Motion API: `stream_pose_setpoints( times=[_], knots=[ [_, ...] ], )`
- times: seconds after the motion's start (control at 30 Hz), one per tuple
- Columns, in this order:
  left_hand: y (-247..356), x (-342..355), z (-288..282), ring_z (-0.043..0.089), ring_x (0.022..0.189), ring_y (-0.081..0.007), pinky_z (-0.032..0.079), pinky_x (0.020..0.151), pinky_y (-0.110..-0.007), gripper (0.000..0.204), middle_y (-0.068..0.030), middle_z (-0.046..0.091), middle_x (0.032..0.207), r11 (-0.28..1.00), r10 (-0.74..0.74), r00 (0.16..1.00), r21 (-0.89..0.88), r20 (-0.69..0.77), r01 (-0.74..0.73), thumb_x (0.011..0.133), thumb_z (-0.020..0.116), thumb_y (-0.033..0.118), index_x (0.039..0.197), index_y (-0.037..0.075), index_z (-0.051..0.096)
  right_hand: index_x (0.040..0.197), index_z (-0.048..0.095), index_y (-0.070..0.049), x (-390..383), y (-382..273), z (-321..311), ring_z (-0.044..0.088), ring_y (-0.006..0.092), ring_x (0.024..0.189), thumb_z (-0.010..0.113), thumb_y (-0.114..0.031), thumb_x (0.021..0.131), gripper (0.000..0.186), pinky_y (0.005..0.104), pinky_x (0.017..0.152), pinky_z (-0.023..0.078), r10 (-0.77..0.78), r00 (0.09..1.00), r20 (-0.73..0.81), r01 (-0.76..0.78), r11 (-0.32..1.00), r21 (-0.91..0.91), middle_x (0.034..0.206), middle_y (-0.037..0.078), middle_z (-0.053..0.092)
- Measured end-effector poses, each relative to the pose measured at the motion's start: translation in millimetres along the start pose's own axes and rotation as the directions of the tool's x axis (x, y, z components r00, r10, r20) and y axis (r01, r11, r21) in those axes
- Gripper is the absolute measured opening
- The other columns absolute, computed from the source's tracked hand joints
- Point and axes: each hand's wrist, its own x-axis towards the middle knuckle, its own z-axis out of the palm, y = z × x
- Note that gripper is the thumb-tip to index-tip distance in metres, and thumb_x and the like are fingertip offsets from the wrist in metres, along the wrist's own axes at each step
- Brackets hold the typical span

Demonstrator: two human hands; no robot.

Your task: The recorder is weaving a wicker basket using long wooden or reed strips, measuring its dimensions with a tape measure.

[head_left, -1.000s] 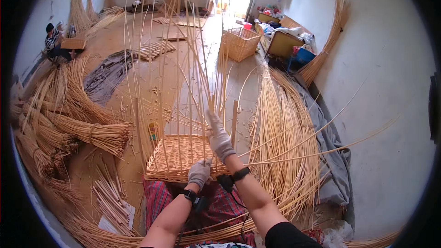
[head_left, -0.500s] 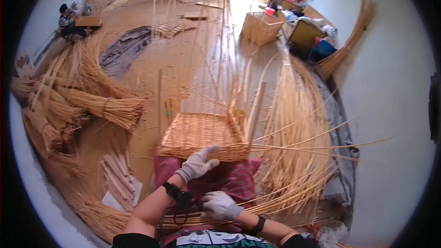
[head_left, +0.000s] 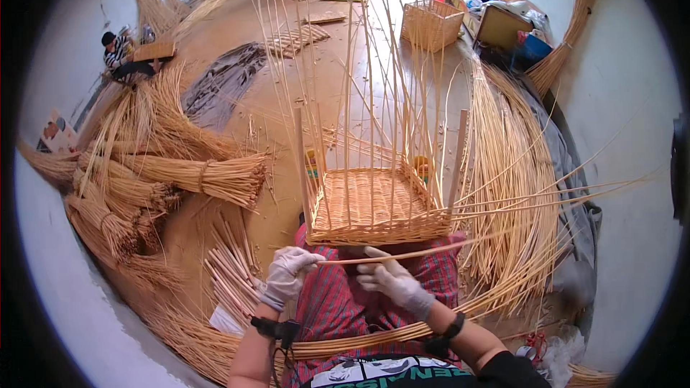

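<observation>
Across my lap, just below the near edge of a woven wicker basket (head_left: 377,233), runs a pale wicker rod (head_left: 431,250). Gloved in white, my left hand (head_left: 287,275) is closed on the rod's left end. My right hand (head_left: 397,286), also gloved, has the rod between its fingers, with some above and some below it. The basket has a woven base and low sides, and tall upright rods (head_left: 350,108) rise from it. Wooden posts (head_left: 457,162) stand at its left and right sides. Several long rods stick out to the right from its near corner.
A long bundle of rods (head_left: 507,201) lies to the right; more tied bundles (head_left: 208,176) are piled on the left. Loose rods curve across my lap. Sticks (head_left: 233,280) lie at my left. A finished-looking basket (head_left: 431,25) stands far back. Another person (head_left: 118,54) sits far left.
My left hand has left the basket's near side and now grips a rod's end. My right hand has come up from the lap rods onto that rod. The view has shifted.
</observation>
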Motion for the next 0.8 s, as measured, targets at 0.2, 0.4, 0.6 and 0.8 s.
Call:
stream_pose_setpoints(
  times=[0.2,0.4,0.6,0.8],
  knots=[
    [3,33,16,0.055,0.078,0.0031,0.039,0.063,-0.013,0.035,0.0041,0.067,0.114,0.4,-0.781,0.562,-0.909,-0.271,0.118,0.102,0.057,0.01,0.136,0.002,0.057,0.126,0.064,-0.005,22,7,118,0.062,0.0174,0.115,0.049,-0.025,0.108,0.031,0.0309,0.099,0.048,-0.393,0.852,0.347,0.498,0.813,-0.301,0.118,0.009,0.069],
    [-1,35,56,0.066,0.099,-0.0129,0.053,0.083,-0.029,0.049,-0.0074,0.067,0.128,0.469,-0.635,0.735,-0.875,-0.238,0.122,0.104,0.053,0.014,0.151,0.003,0.043,0.11,0.064,-0.004,41,46,143,0.064,0.0403,0.104,0.055,-0.025,0.099,0.025,0.0444,0.091,0.052,-0.508,0.674,0.536,0.735,0.383,-0.56,0.109,0.021,0.066],
    [-39,25,53,0.069,0.107,-0.0261,0.054,0.092,-0.039,0.052,-0.0163,0.07,0.119,0.852,-0.465,0.885,-0.275,-0.004,0.446,0.093,0.067,0.011,0.141,0.006,0.049,0.091,0.062,-0.008,63,40,117,0.065,0.0349,0.09,0.059,-0.024,0.092,0.016,0.0442,0.08,0.052,-0.416,0.737,0.533,0.672,0.365,-0.644,0.09,0.013,0.064],
    [-80,55,20,0.068,0.102,-0.0177,0.053,0.092,-0.034,0.04,-0.011,0.072,0.109,0.851,-0.411,0.887,-0.26,0.21,0.456,0.092,0.058,0.006,0.132,0.001,0.056,0.101,0.068,-0.012,50,10,116,0.067,0.0333,0.079,0.062,-0.03,0.094,0.02,0.0451,0.07,0.054,-0.278,0.839,0.467,0.527,0.203,-0.825,0.076,0.012,0.064]
  ],
)
